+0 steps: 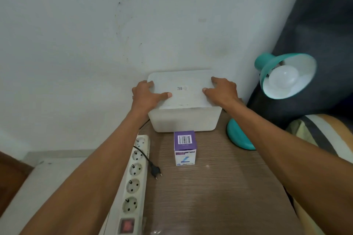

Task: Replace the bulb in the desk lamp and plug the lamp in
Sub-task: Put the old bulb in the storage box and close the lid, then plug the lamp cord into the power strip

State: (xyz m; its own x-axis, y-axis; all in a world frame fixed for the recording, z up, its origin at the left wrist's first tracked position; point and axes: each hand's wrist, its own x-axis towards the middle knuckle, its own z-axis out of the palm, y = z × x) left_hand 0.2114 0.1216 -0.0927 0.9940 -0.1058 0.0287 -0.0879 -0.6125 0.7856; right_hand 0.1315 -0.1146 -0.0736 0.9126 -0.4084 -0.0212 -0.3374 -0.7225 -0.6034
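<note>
A teal desk lamp [267,65] stands at the right of the wooden table, its base [237,138] partly behind my right forearm. A white bulb [284,77] sits inside its shade. The lamp's black plug [156,170] lies loose on the table beside a white power strip [134,181]. A purple and white bulb box [185,148] stands mid-table. Behind it is a white storage box [183,120] with a lid [183,87]. My left hand [148,94] grips the lid's left edge and my right hand [221,89] grips its right edge.
The wooden table [219,187] stands against a pale wall [95,34]. A dark cushion [315,25] and striped fabric [321,135] lie to the right. The power strip runs along the table's left edge, with a red switch [127,225] at its near end.
</note>
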